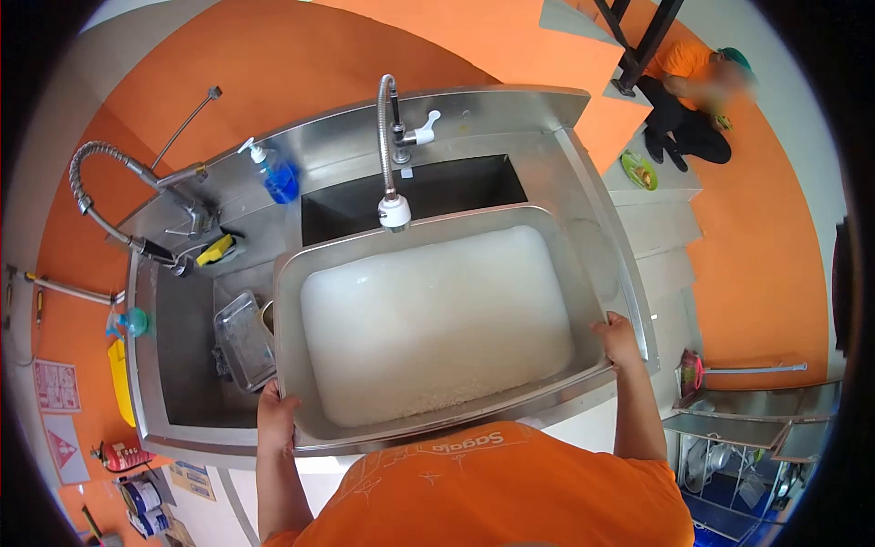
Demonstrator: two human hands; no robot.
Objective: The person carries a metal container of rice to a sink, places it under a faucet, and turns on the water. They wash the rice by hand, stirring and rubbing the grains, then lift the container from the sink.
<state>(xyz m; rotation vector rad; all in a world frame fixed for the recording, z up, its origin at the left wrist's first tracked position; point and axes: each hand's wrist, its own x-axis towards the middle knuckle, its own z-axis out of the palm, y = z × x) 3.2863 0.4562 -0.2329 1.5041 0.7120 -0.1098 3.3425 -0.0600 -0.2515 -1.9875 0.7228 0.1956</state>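
Observation:
A large rectangular metal pan point(584, 296) full of cloudy white water point(433, 314) is tilted slightly over the sink counter, close to my body. Small pale grains point(447, 398) show under the water along its near side. My left hand point(277, 417) grips the near left corner, thumb over the rim. On the right side, near the front corner, my right hand point(618, 340) is closed on the rim in the same way. Fingers under the pan are hidden. A flexible faucet with a white head point(394, 211) hangs over the pan's far edge.
The left basin holds a metal tray point(244, 342); a yellow sponge point(216, 250) lies behind it. A blue soap bottle point(277, 177) and a spring faucet point(187, 205) stand at the back. A person point(697, 96) sits on the stairs at upper right beside a green plate point(639, 170).

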